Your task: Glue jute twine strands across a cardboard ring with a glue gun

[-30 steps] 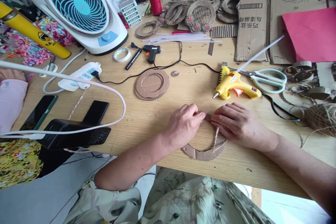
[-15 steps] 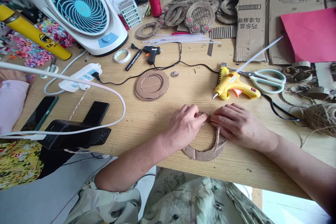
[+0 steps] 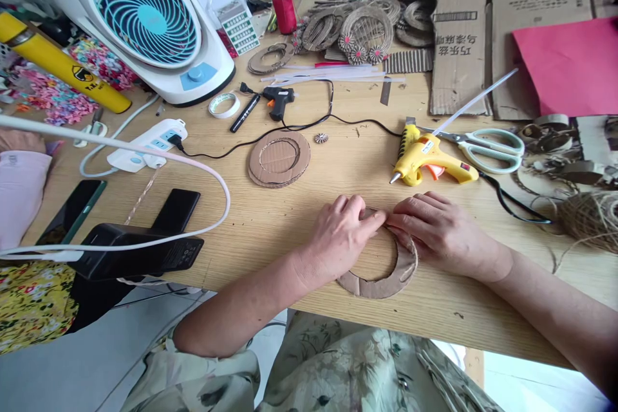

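My left hand (image 3: 335, 235) is closed on the upper left of a flat cardboard ring (image 3: 374, 288), its thumb and index finger meeting at the top. Closed over the ring's upper right is my right hand (image 3: 429, 225); its fingertips almost touch the left ones. A strand of twine (image 3: 414, 256) runs along the outer right edge of the ring and disappears under the right fingers. Whether those fingers pinch the twine too is hidden. Beyond my hands lie a yellow hot glue gun (image 3: 425, 158) holding a clear stick and a pair of scissors (image 3: 492, 149).
A twine ball (image 3: 591, 222) sits at the right. Cardboard discs (image 3: 280, 158), a small rosette (image 3: 321, 138) and a black glue gun (image 3: 279, 103) lie ahead, with a power strip (image 3: 147, 145) and fan (image 3: 145, 19) to the left. Another person's sleeve (image 3: 22, 193) shows at the left edge.
The twine has shifted from across the ring's right face to its outer edge. Both hands stay at the top of the ring, nearly in place.
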The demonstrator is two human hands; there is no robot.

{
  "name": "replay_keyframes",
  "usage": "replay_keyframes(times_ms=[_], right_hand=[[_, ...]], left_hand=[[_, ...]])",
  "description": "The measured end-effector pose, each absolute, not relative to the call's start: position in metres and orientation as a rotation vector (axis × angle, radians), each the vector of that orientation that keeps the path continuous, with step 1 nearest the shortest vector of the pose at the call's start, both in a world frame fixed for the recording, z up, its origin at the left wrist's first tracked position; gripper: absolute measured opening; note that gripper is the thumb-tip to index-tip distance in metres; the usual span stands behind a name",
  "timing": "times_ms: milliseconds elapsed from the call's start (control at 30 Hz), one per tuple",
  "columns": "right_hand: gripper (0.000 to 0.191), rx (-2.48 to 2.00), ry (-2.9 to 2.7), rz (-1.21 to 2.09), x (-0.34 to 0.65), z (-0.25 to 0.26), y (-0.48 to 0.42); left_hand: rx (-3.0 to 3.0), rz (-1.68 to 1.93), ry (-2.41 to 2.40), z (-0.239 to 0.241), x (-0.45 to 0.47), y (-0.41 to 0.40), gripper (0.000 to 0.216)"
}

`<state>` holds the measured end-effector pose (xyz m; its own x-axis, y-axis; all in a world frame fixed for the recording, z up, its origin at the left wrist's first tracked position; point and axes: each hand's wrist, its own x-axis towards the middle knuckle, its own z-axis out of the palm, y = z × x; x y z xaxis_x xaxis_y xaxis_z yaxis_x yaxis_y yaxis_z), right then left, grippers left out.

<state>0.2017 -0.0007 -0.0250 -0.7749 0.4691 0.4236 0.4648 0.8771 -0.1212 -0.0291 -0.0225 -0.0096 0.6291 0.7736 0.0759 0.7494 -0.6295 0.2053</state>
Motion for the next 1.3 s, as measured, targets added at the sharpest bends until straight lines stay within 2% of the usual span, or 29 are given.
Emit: replay_keyframes(times_ms=[200,667,900,1100,1300], right_hand=[[0.015,-0.696,-2.596,0.036,0.2027,-0.0232,-0.0016],[0.018,-0.713,-2.598,0.069,0.2030,-0.0225,-0.0017],[0.018,-0.726,-2.602,0.092,0.2034,-0.0231,-0.0014],[0.018,-0.725,-2.608,0.090,0.2035,-0.0234,-0.0017],[0.020,-0.767,-2.599,0.150,0.2041,-0.0253,-0.0022]], left_hand=[[2.619,0.410,1.223,-0.0157,-0.0351,-0.0159,0.027],[2.623,0.335,1.207,-0.0105,-0.0327,-0.0179,0.020],[2.669,0.252,1.223,-0.0083,-0.0298,-0.0199,0.028],[2.517,0.499,1.242,-0.0146,-0.0371,-0.0152,0.025],[2.589,0.471,1.199,-0.0131,-0.0381,-0.0159,0.023]])
